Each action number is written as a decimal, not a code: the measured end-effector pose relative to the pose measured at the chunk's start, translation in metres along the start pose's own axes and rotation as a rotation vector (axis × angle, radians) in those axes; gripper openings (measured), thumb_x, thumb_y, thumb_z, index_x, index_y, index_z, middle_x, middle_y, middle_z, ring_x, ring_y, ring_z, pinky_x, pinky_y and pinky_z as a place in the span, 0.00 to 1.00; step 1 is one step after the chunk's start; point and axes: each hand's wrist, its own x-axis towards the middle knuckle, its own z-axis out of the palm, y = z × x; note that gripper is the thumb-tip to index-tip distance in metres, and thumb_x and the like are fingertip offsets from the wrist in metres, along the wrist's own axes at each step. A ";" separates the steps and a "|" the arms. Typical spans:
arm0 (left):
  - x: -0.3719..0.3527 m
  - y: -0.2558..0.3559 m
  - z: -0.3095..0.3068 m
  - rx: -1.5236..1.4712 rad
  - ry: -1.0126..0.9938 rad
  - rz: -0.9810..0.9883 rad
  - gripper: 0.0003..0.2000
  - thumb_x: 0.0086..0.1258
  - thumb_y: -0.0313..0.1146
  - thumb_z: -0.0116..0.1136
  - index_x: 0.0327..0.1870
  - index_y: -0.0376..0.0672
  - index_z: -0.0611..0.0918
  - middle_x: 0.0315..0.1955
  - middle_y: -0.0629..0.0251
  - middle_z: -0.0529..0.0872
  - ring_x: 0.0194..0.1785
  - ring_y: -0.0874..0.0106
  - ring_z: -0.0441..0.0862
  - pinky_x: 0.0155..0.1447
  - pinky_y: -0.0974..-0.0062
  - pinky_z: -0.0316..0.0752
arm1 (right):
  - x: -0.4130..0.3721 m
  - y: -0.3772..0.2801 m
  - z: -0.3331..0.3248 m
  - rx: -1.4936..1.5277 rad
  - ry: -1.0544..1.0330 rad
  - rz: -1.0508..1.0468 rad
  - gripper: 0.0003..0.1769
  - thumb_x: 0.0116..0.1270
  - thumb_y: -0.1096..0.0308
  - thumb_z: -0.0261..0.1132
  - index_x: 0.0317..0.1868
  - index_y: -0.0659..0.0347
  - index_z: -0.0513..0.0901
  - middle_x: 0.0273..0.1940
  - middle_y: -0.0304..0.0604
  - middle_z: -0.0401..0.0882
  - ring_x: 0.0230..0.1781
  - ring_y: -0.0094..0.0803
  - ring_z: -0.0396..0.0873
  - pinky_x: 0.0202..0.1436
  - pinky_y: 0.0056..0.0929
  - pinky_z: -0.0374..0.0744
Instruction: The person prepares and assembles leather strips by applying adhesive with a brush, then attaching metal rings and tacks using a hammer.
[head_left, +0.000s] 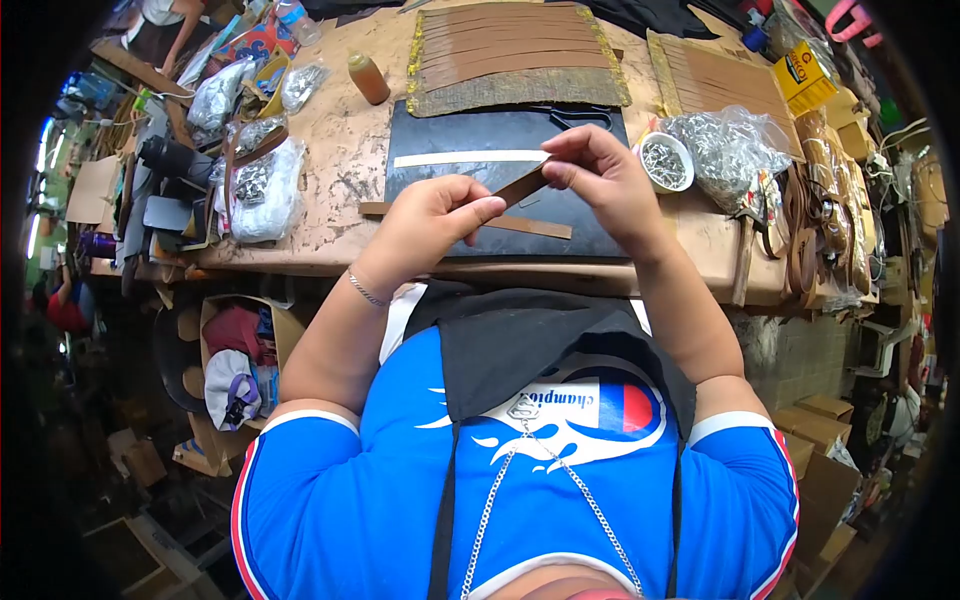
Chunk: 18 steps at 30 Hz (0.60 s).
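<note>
A brown strip (522,187), like leather, is stretched at a slant between my two hands above a black mat (420,128). My left hand (438,215) pinches its lower end between thumb and fingers. At the upper end, thumb and fingertips of my right hand (608,190) close on the strip. A narrow white strip (465,158) crosses the mat, its right end meeting my right fingertips in this view. Below my hands lies another brown strip (535,226), partly covered by my left hand. Dark-handled scissors (580,118) rest just beyond my right hand.
A worn board with slit brown sheets (510,45) lies behind the mat. Right of my hand stand a white tub of metal pieces (664,163) and a plastic bag of hardware (725,150). An amber bottle (368,78) and more bags (265,190) are at left.
</note>
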 end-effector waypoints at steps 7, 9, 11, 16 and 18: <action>-0.014 -0.030 -0.047 0.091 0.000 -0.113 0.11 0.77 0.38 0.69 0.45 0.38 0.89 0.32 0.74 0.86 0.35 0.83 0.80 0.40 0.80 0.76 | 0.004 0.018 -0.063 -0.087 0.230 0.048 0.07 0.77 0.72 0.69 0.52 0.62 0.85 0.41 0.35 0.86 0.41 0.20 0.83 0.48 0.21 0.82; -0.005 -0.059 -0.064 0.100 0.032 -0.082 0.11 0.77 0.37 0.69 0.45 0.37 0.89 0.33 0.73 0.87 0.36 0.82 0.81 0.42 0.79 0.77 | 0.002 0.039 -0.080 -0.119 0.296 0.117 0.06 0.76 0.72 0.69 0.50 0.62 0.86 0.39 0.34 0.86 0.38 0.20 0.82 0.44 0.20 0.81; 0.011 -0.080 -0.075 0.185 0.114 -0.062 0.10 0.76 0.35 0.68 0.46 0.36 0.88 0.36 0.70 0.89 0.40 0.80 0.82 0.48 0.75 0.80 | 0.001 0.065 -0.095 -0.172 0.309 0.160 0.06 0.76 0.72 0.69 0.49 0.62 0.86 0.38 0.34 0.86 0.37 0.20 0.81 0.43 0.21 0.81; 0.063 -0.113 -0.072 0.366 0.310 -0.070 0.08 0.74 0.34 0.69 0.47 0.42 0.89 0.37 0.64 0.90 0.42 0.72 0.85 0.51 0.71 0.80 | -0.008 0.106 -0.088 -0.677 0.416 0.153 0.07 0.71 0.71 0.71 0.48 0.62 0.87 0.35 0.40 0.86 0.35 0.32 0.85 0.43 0.33 0.82; 0.072 -0.123 -0.059 0.448 0.351 -0.091 0.08 0.73 0.35 0.69 0.47 0.44 0.89 0.39 0.62 0.90 0.45 0.67 0.86 0.53 0.68 0.80 | -0.012 0.120 -0.089 -0.859 0.458 0.027 0.08 0.71 0.72 0.71 0.48 0.61 0.87 0.38 0.43 0.86 0.39 0.40 0.85 0.46 0.38 0.83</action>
